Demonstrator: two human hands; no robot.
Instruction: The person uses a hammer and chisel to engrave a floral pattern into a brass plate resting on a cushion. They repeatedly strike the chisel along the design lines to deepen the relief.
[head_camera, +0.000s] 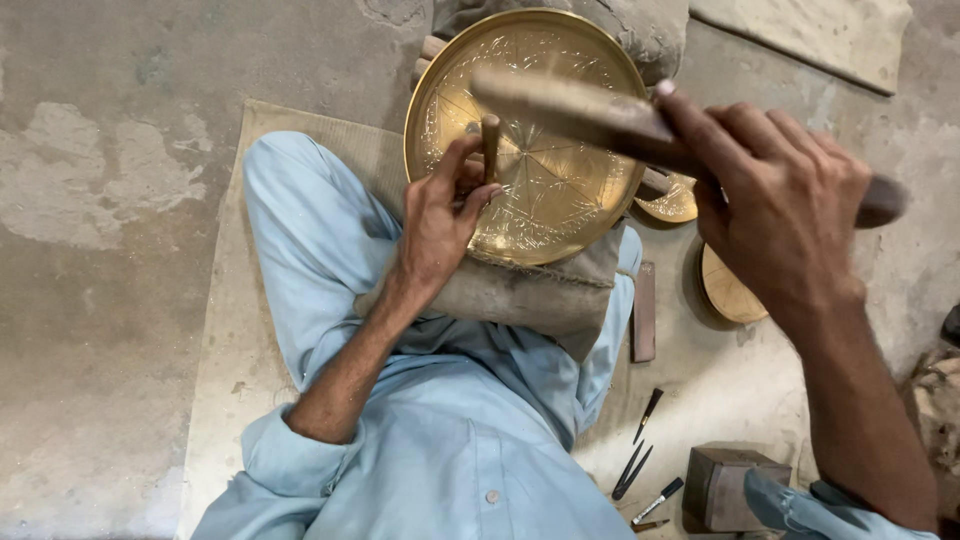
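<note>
A round brass plate (560, 200) with an engraved star pattern rests on a grey padded cushion (530, 295) across my lap. My left hand (440, 215) grips a short chisel (490, 140) held upright, its tip on the plate near the centre. My right hand (780, 200) is raised to the right and grips a wooden mallet (580, 110). The mallet's head hovers blurred above the plate, a little above the chisel's top.
Smaller brass discs (730, 290) (672, 203) lie right of the plate. A flat bar (644, 312), several thin chisels (640, 440) and a metal block (725, 485) lie on the concrete floor at right. A woven mat (225, 330) lies under me.
</note>
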